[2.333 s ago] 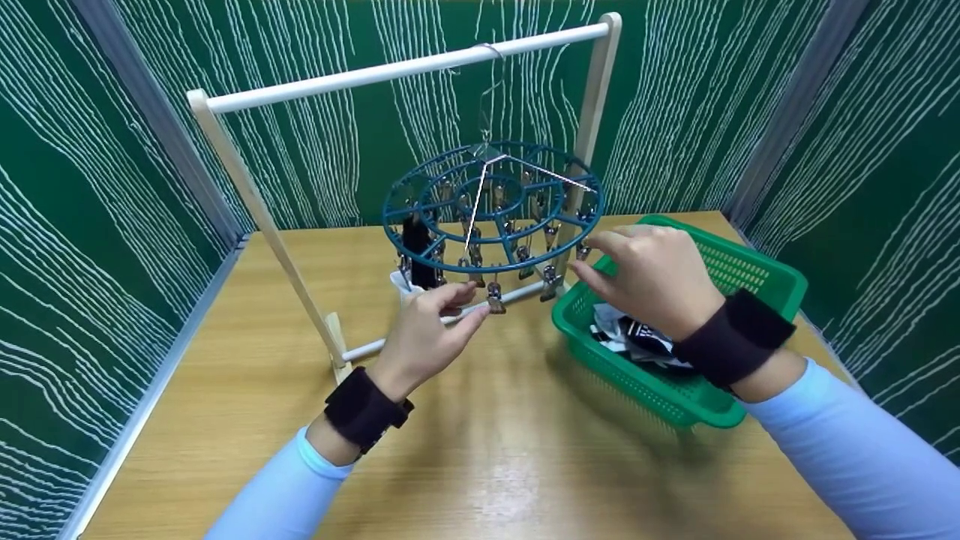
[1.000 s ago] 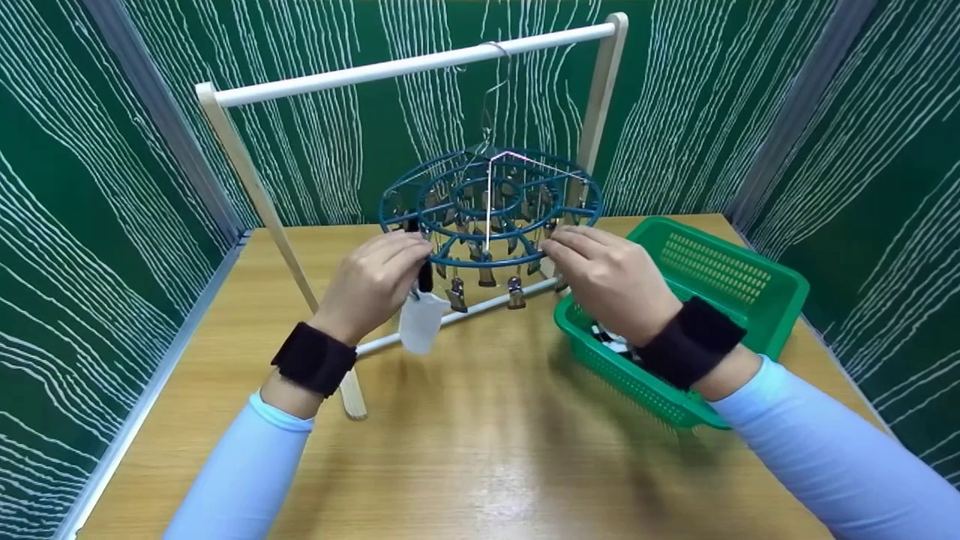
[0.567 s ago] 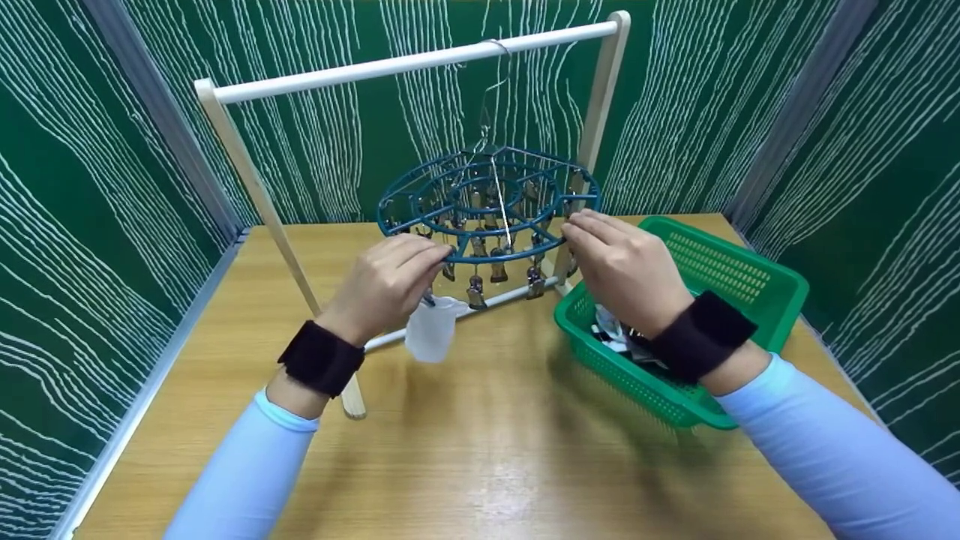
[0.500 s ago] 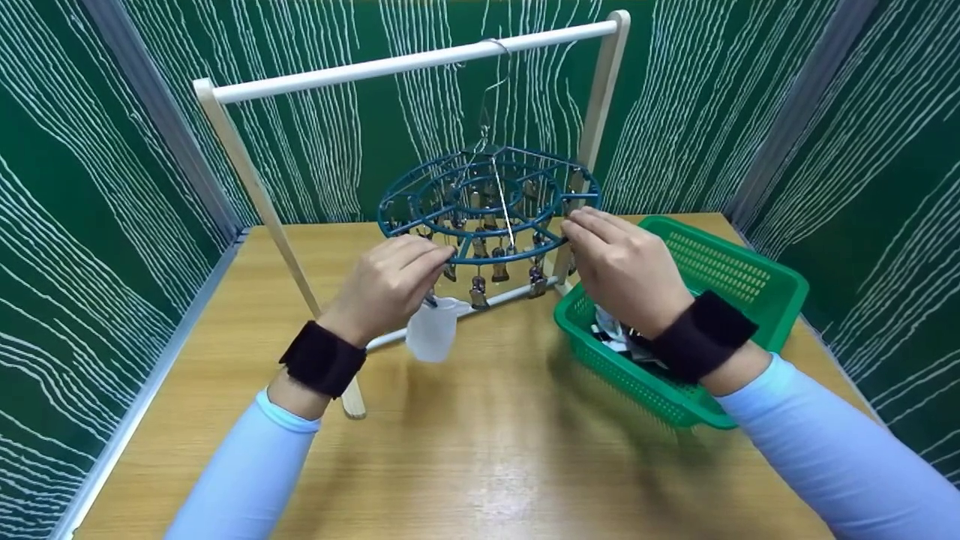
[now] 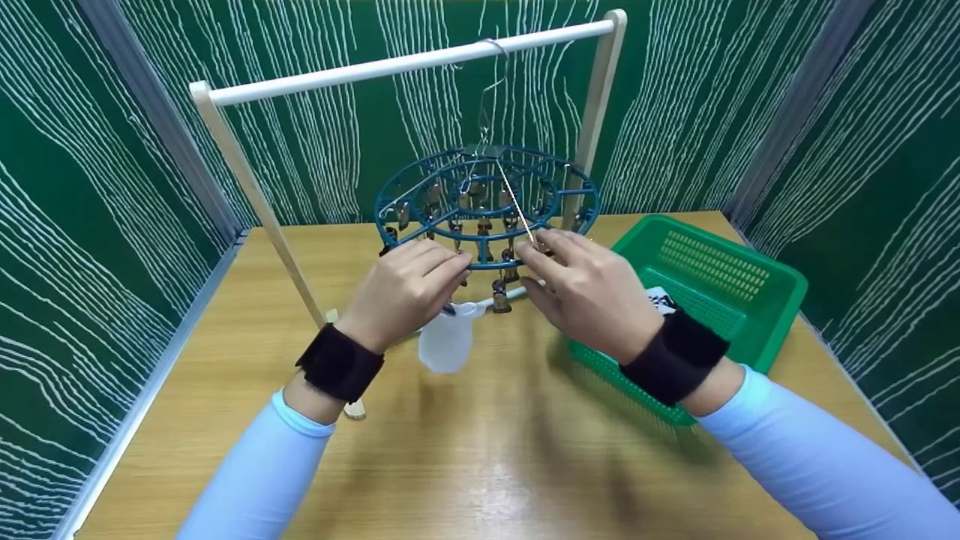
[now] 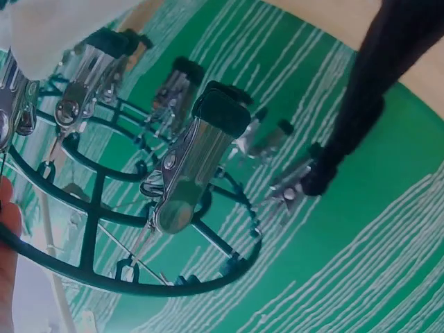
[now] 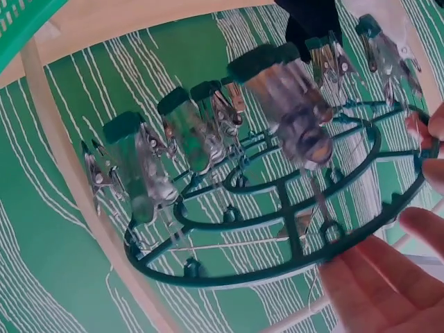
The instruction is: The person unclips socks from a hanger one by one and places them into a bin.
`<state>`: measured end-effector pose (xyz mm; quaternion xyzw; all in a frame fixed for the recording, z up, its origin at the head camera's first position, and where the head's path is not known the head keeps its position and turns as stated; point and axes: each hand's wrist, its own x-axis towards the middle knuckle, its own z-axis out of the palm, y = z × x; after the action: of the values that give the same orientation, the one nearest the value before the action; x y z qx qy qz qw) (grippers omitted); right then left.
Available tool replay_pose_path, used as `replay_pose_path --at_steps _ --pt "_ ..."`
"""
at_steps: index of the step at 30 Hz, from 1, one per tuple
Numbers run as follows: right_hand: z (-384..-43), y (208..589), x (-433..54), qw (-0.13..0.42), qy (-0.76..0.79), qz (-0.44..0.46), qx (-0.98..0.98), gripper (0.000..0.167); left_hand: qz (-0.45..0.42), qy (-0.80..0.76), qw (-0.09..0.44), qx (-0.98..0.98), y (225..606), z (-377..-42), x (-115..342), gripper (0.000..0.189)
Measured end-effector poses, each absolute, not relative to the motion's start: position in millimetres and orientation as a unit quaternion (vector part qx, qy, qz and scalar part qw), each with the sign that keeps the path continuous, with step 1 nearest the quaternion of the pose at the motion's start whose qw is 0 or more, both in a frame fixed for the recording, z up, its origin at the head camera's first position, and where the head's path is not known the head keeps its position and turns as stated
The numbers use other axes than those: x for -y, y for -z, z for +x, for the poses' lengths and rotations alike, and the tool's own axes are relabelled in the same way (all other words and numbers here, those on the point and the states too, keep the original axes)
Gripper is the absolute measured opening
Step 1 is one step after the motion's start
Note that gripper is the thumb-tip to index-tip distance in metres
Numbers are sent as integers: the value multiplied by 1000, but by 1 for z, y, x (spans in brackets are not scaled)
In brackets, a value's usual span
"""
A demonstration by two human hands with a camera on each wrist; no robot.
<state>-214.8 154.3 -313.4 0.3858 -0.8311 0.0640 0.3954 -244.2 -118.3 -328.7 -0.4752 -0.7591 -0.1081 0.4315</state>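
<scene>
A round dark-teal clip hanger [image 5: 442,225] hangs from a wooden rack by a metal hook. Metal clips [image 5: 501,296] with dark tips dangle from its rings. My left hand [image 5: 409,289] grips the near-left part of the outer rim, fingers over it. My right hand [image 5: 592,292] touches the near-right rim with rather straight fingers, its thumb apart below in the head view. A small white cloth piece [image 5: 445,341] hangs from a clip below my left hand. A long black cloth [image 6: 361,90] hangs from another clip; my left hand mostly hides it in the head view.
The rack's white top bar [image 5: 360,71] spans above the hanger, with wooden posts [image 5: 251,195] at either side. A green perforated basket [image 5: 780,315] stands at the right, holding black-and-white cloth [image 5: 661,298], partly behind my right hand. Green panels [image 5: 300,172] enclose the table [image 5: 480,465].
The hanger has turned, bringing the white cloth forward and rightward under my left hand. My left hand moved slightly right with the rim; my right hand loosened and shifted left along it.
</scene>
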Motion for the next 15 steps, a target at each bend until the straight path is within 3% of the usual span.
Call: replay_pose_path --at_steps 8,15 --pt "-218 315 -154 400 -44 372 836 22 -475 113 441 753 327 -238 109 12" --pt "-226 317 -163 403 -54 386 828 20 -455 168 455 746 328 -236 111 21"
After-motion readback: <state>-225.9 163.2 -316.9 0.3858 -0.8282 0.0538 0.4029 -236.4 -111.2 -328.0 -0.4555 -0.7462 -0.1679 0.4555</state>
